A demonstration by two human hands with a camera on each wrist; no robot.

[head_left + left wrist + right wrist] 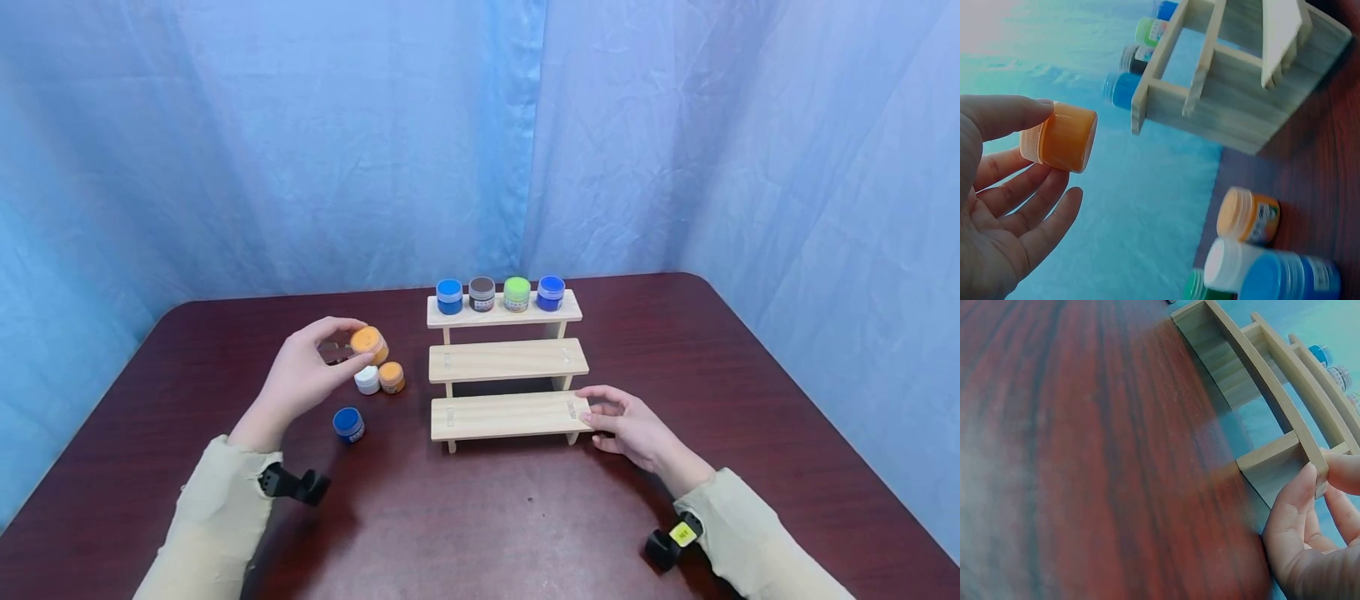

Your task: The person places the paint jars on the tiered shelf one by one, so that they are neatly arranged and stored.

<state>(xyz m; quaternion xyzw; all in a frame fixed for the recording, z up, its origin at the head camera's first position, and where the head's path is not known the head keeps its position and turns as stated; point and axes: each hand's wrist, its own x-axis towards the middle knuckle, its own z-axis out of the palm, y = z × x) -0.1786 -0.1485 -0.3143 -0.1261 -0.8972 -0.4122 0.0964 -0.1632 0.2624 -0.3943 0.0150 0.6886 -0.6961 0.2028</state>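
My left hand (311, 367) pinches an orange paint jar (1067, 137) between thumb and fingers, raised above the table on the left. Below it stand a white jar (367, 381) and a second orange jar (392, 377), side by side. A dark blue jar (348, 424) sits nearer to me. At the right end of the lowest step of a three-step wooden rack (510, 415), my right hand (630, 429) grips the board's corner between thumb and fingers. On the top step, blue (449, 297), dark brown (482, 294), light green (517, 294) and violet-blue (551, 293) jars stand in a row.
A green jar (1200, 286) shows beside the white one in the left wrist view, mostly hidden from the head view by my left hand. The dark red table (480, 517) ends at a blue curtain (360, 150) behind and at the right.
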